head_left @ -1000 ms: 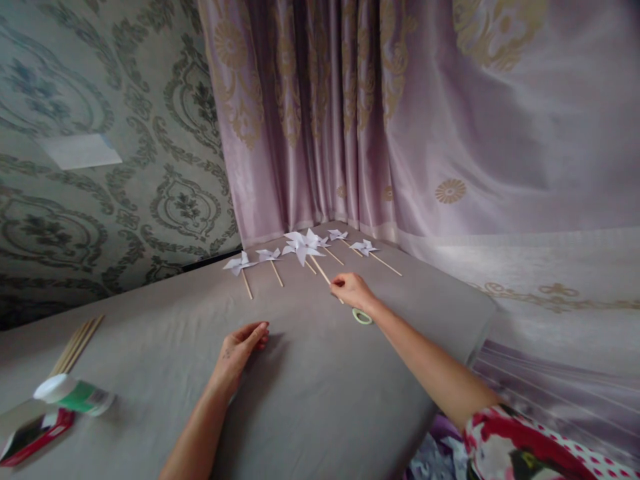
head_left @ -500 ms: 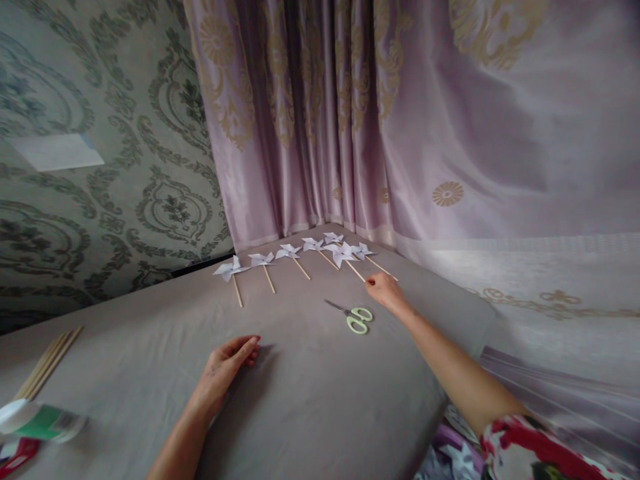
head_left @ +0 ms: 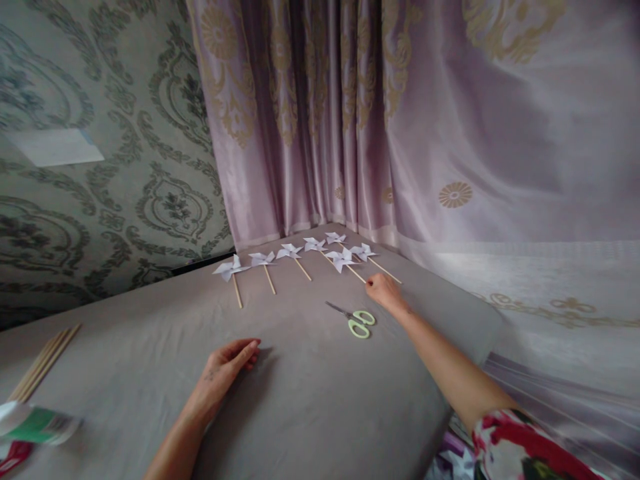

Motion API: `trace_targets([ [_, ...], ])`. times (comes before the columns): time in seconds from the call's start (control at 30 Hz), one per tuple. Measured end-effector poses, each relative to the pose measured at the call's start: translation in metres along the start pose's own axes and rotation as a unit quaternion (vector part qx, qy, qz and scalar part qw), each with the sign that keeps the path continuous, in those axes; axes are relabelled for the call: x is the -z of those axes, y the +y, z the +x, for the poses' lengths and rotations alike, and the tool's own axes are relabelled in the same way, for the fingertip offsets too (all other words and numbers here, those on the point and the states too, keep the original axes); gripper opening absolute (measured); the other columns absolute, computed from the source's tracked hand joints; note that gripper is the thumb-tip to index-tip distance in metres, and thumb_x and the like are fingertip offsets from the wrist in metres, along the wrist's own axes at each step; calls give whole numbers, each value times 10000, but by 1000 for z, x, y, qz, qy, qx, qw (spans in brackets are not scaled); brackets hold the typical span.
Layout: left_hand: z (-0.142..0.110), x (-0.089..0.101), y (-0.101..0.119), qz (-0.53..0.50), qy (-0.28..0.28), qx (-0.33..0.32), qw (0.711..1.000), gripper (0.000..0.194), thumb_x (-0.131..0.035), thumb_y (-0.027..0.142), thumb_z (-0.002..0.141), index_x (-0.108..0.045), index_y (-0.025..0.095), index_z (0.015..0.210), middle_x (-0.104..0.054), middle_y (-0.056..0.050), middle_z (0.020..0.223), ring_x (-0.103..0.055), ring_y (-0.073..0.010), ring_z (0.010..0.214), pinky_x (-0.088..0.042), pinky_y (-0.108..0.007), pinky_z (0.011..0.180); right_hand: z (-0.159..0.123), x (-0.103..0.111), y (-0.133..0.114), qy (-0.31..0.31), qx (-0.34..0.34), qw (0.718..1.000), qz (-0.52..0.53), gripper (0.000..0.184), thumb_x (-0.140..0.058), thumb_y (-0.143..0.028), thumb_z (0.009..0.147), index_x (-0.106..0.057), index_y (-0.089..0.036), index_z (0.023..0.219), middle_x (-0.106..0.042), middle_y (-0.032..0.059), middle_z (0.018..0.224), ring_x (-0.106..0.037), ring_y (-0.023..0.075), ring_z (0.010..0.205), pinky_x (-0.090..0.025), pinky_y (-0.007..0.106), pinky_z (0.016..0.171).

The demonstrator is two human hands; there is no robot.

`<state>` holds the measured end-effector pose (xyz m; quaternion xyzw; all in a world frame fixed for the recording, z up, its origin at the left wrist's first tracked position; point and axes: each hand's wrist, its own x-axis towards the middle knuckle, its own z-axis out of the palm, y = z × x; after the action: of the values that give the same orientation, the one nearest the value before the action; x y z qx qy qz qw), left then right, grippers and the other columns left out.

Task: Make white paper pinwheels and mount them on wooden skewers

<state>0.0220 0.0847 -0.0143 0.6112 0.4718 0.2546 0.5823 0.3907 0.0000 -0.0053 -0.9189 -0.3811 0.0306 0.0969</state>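
Observation:
My right hand (head_left: 384, 291) pinches the lower end of a wooden stick on a white paper pinwheel (head_left: 341, 259), at the right of the surface. Several more pinwheels on sticks lie in a curved row beyond it, from the leftmost pinwheel (head_left: 231, 269) to the far pinwheel (head_left: 363, 252) beside the held one. Green-handled scissors (head_left: 361, 323) lie just in front of my right hand, blades pointing left. My left hand (head_left: 233, 360) is over the fabric at the centre left, fingers curled together and thumb against them, with nothing visible in it.
The grey cloth-covered surface (head_left: 310, 400) runs back to the curtain (head_left: 300, 167) and patterned wall. At the left lie several wooden sticks (head_left: 45, 363), a white and green bottle (head_left: 43, 423) and a red object (head_left: 16, 456). Some purple and white items show below the right edge.
The view has shifted slightly. Both hands keep nearly the same positions, and my right hand still holds the pinwheel stick.

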Motion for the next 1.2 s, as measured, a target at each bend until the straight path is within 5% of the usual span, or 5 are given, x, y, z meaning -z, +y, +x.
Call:
trace_targets([
  [1.2,-1,0,1,42,-3,-11,999,672,-700,650,523,-716,121,937,-693,-56,758,-574,-171,689,-458,-280,683,4,1,10,-18,-8,998,-56,340,-422,-205,884,-707,-188,1069,-692,158,1099,-643,260,1060,-488,328,831],
])
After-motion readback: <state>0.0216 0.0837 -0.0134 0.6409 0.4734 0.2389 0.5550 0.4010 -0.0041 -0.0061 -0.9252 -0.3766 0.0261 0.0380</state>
